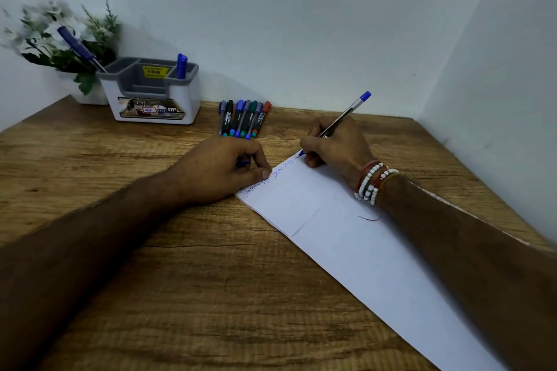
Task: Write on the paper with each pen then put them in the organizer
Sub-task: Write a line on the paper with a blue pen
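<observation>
One pen [346, 113] at paper's [346, 250] far edge

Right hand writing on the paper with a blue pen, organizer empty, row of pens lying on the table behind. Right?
Wrong on the organizer: the head view shows two blue pens in it, one at its left end, one at its right. The rest holds: right hand writes on the paper with a blue pen; the row of pens lies on the table.

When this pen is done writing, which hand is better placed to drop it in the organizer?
Probably right: the right hand grips the pen. The left hand, though nearer the organizer, rests on the paper holding something blue.
</observation>
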